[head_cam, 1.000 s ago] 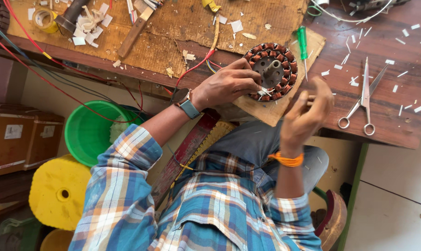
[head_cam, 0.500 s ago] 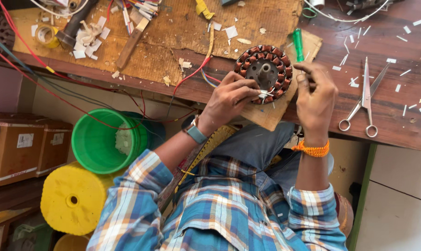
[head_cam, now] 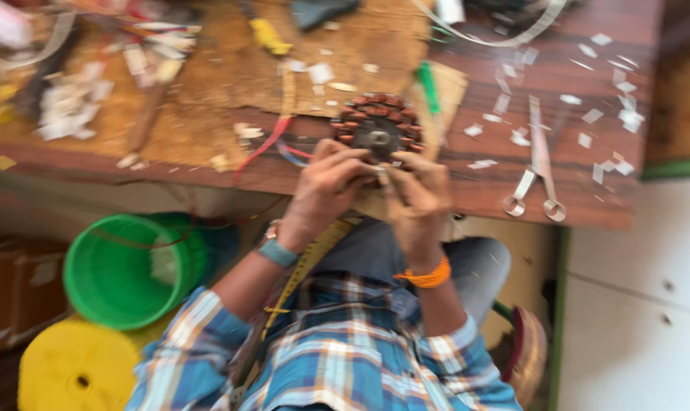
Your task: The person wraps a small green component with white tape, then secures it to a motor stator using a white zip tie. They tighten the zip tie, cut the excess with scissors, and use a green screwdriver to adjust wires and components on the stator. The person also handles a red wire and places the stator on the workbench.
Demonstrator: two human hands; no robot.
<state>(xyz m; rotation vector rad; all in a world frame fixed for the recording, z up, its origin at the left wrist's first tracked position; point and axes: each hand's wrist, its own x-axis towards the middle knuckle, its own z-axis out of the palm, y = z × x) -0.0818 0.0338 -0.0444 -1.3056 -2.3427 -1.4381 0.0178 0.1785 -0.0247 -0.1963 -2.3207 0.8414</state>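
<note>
Two hands, mine, meet at the near edge of the wooden workbench (head_cam: 512, 190). Left hand (head_cam: 326, 190): fingers curled, tips pressed against the near rim of the round motor stator (head_cam: 379, 129) with copper-coloured windings. Right hand (head_cam: 417, 202): fingers bent, pinched together at the same rim, touching the left fingertips; the blur hides whether anything small sits between them. Stator: lying flat on a brown board (head_cam: 231, 68), red and blue wires (head_cam: 273, 144) trailing off its left side. Green-handled screwdriver (head_cam: 429, 87): just beyond the stator. Scissors (head_cam: 539, 164): on the bench to my right, well apart. Green bucket (head_cam: 128, 270) and yellow spool (head_cam: 75, 369): on the floor to my left.
</note>
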